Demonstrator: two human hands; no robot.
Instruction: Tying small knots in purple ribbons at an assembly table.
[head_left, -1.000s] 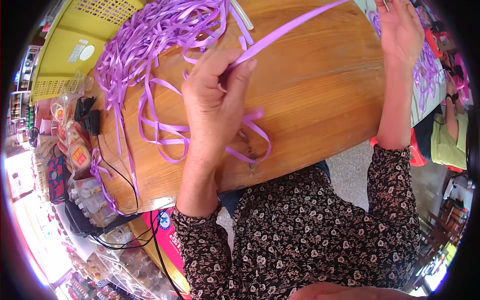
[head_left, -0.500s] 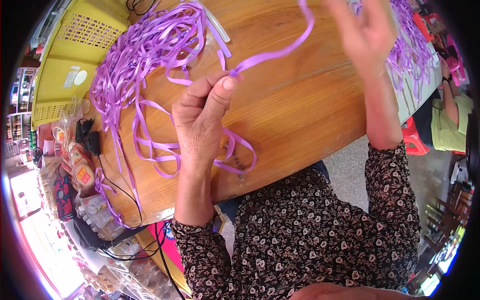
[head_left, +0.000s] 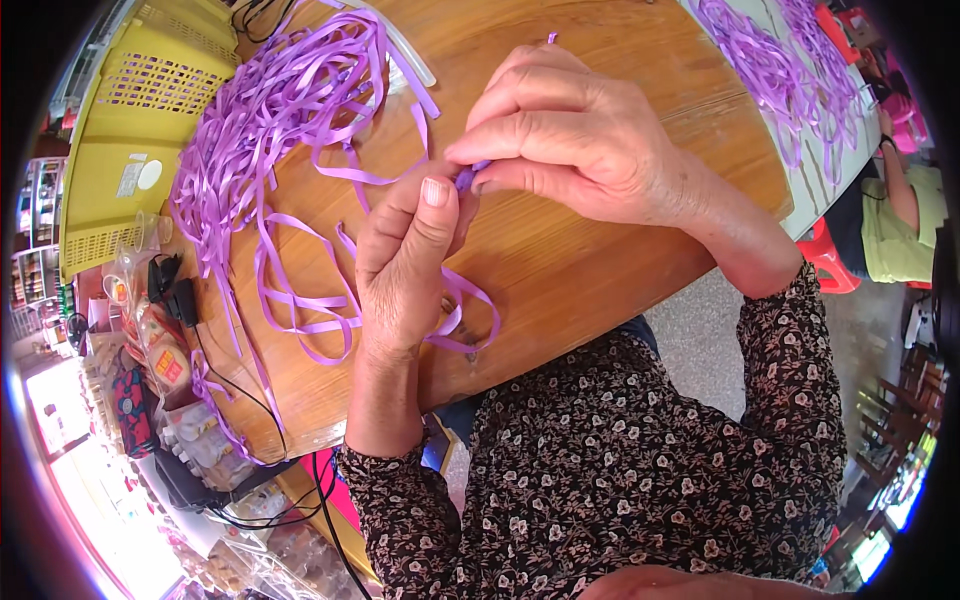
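Over the wooden table, my left hand [head_left: 405,245] pinches a purple ribbon [head_left: 465,181] between thumb and forefinger, where it bunches into a small fold or knot. From the right, my right hand [head_left: 590,140] meets it, thumb and fingertips closed on the same bunched spot. A small purple tip shows just above my right knuckles. Most of the held piece is hidden by my fingers. Loose ribbon loops [head_left: 310,300] lie on the wood beside and behind my left wrist.
A big heap of purple ribbon [head_left: 285,110] lies at the far left, beside a yellow perforated basket [head_left: 125,150]. More ribbons [head_left: 775,65] spread over a white table at the far right. A black cable [head_left: 235,370] crosses the left corner. Another person [head_left: 905,215] sits at right.
My right hand has swung down and left from the upper right to meet my left hand at the ribbon. The ribbon strand that stretched between the hands is no longer extended.
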